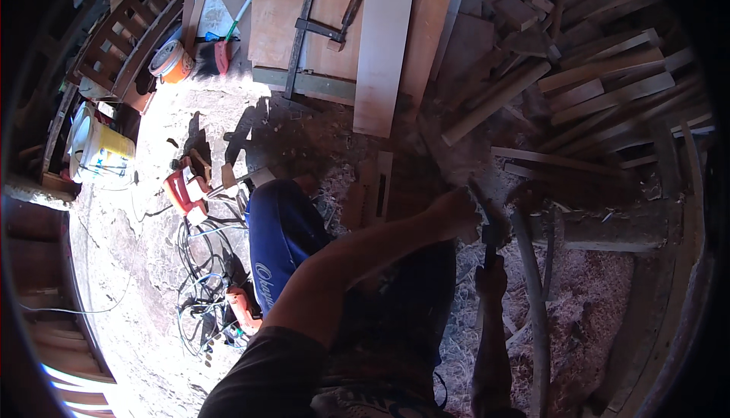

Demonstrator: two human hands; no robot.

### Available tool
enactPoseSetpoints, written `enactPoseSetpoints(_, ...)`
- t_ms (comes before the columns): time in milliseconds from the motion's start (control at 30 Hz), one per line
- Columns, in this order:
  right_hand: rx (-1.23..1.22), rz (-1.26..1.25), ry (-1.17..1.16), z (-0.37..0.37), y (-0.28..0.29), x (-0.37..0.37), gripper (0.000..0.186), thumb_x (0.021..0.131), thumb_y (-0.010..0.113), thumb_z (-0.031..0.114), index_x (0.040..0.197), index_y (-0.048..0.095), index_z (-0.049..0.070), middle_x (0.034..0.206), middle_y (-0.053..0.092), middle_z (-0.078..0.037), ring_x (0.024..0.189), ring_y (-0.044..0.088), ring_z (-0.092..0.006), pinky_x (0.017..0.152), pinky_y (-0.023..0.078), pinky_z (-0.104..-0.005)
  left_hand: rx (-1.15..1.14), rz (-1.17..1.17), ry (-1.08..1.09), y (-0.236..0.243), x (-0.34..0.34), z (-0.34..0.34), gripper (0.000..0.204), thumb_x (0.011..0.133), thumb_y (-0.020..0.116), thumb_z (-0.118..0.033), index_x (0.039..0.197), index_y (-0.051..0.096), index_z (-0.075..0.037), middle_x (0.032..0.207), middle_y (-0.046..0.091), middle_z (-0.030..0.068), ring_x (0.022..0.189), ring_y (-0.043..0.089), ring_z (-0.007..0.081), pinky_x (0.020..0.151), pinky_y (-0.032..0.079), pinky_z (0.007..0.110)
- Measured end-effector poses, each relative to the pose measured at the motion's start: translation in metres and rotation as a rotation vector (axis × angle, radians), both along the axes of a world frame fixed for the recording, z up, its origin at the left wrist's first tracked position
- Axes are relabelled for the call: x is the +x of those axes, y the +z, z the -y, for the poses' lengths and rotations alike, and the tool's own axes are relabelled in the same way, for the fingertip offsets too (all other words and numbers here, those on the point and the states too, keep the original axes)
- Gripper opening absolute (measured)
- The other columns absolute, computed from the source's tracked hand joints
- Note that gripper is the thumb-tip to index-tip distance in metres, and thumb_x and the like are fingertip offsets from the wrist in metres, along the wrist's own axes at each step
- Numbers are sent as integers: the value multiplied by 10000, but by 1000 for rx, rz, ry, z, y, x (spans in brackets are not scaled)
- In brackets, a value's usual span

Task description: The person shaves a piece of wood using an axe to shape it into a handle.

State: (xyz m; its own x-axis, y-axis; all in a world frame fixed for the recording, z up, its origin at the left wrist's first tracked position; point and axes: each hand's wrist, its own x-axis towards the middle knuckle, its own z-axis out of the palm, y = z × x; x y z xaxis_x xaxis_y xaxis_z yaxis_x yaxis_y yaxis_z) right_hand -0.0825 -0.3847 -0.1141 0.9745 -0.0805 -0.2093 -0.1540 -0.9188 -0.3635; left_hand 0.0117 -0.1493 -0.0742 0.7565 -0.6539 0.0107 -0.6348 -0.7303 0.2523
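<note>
My right hand [490, 277] is closed around the handle of a dark hand tool [496, 233], with a narrow dark part reaching up and away. Shadow hides what kind of tool it is. My left arm crosses in front of my body, and my left hand [455, 214] is closed right beside the tool's upper part. Whatever the left fingers hold is too dark to make out. Just right of the tool stands a long, slightly bent wooden pole [530, 289]. A thick timber beam [608, 229] lies beyond it, and wood shavings [585, 289] cover the ground around.
Stacked wood offcuts [601, 83] fill the far right. Ahead lean boards [385, 45] and a panel with a bar clamp [334, 32]. On the left lie an orange power tool [242, 311], tangled cables [201, 281], a red-orange tool [182, 190], a yellow-white bucket [106, 150] and an orange bucket [173, 64].
</note>
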Motion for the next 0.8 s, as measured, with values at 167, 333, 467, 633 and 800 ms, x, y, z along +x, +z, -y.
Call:
enactPoseSetpoints(167,-66,95,191,58,-94,45,497,753,678,121,1206,504,13,1120,563,-254,1123,538,-472,897,455,-549,-180,52,125,-128,-20,61,59,725,673,-207,772,680,-172,811,659,55,886,672,248,771,541,423)
enactPoseSetpoints(333,-115,38,278,72,-141,72,725,807,703,216,1410,376,-17,1387,435,-309,1297,422,-490,1018,414,-543,-89,-18,247,-153,-19,79,63,730,673,-205,763,697,-156,809,656,74,874,658,266,835,523,443)
enactPoseSetpoints(467,-309,-123,283,75,-153,82,830,904,654,358,1531,228,18,1544,276,-313,1338,422,-466,1062,419,-533,-147,-77,242,-143,-21,69,141,757,667,-219,862,705,-133,854,646,85,948,640,285,869,505,452)
enactPoseSetpoints(633,-445,36,287,63,-135,96,702,927,601,365,1493,347,37,1490,393,-289,1274,511,-434,994,474,-538,-609,-84,406,-131,-40,73,233,831,605,-201,1024,669,-89,931,649,178,881,662,361,831,506,487)
enactPoseSetpoints(800,-536,151,421,63,-145,112,645,927,570,268,1498,369,47,1473,441,-260,1263,526,-417,964,495,-527,-632,-85,376,-85,-62,58,335,756,655,-81,1088,628,-51,970,629,174,954,637,370,817,516,484)
